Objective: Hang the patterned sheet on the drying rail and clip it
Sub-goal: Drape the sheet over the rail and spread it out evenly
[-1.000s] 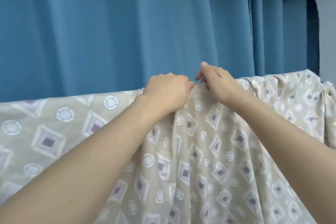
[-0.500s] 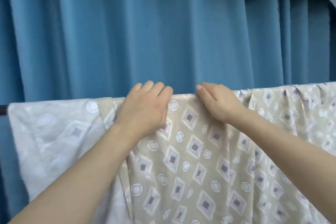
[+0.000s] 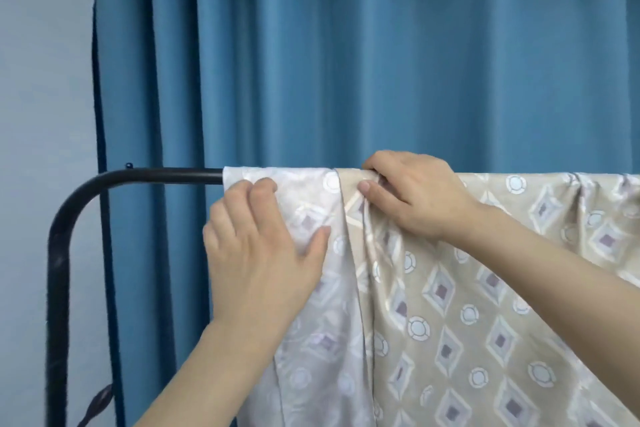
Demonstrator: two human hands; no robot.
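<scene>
Both hands have worked leftward along the rail since half a second ago, to the sheet's left end.

Head view: more of the black drying rail (image 3: pixel 166 175) now shows, running level from left to right before it bends down into one upright at the left. One patterned sheet (image 3: pixel 467 288) is draped over it, its long top edge lying along the rail and the cloth hanging straight down; its pale reverse side shows at the left end, the beige printed face to the right. Left hand (image 3: pixel 256 253) lies on the pale part, fingers spread, thumb stretched toward the fold, its grip slack and flat. Right hand (image 3: pixel 415 194) sits at the top edge, its fingers curled over the rail, grip pinching a gathered fold against the thumb. One blue curtain (image 3: pixel 346 62) hangs behind, and a pale wall (image 3: pixel 41 80) shows at the left.
</scene>
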